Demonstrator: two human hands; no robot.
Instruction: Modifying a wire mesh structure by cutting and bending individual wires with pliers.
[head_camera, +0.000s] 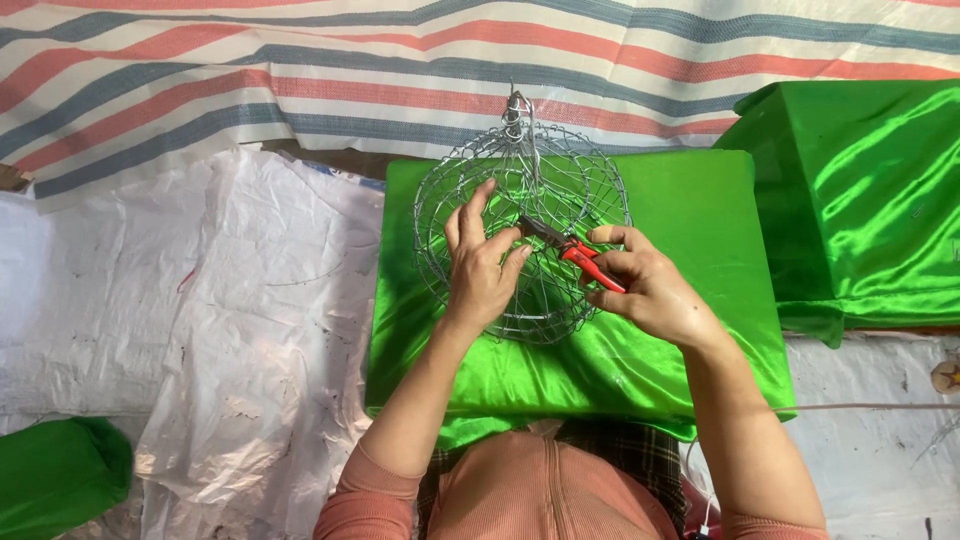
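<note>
A round wire frame (560, 180), shaped like a cage with a twisted wire top, rests on a green satin-covered board (700, 220) in front of me. My left hand (482, 268) lies on the frame's left side, fingers spread over the wires and touching them. My right hand (650, 290) grips red-handled pliers (575, 252), whose dark jaws point left into the frame's middle, close to my left fingertips.
A second green satin-covered block (860, 190) stands at the right. A red, white and blue striped tarp (300, 70) covers the far side. Crumpled white plastic sheeting (200, 300) lies at the left, with a green cloth bundle (55, 470) at bottom left.
</note>
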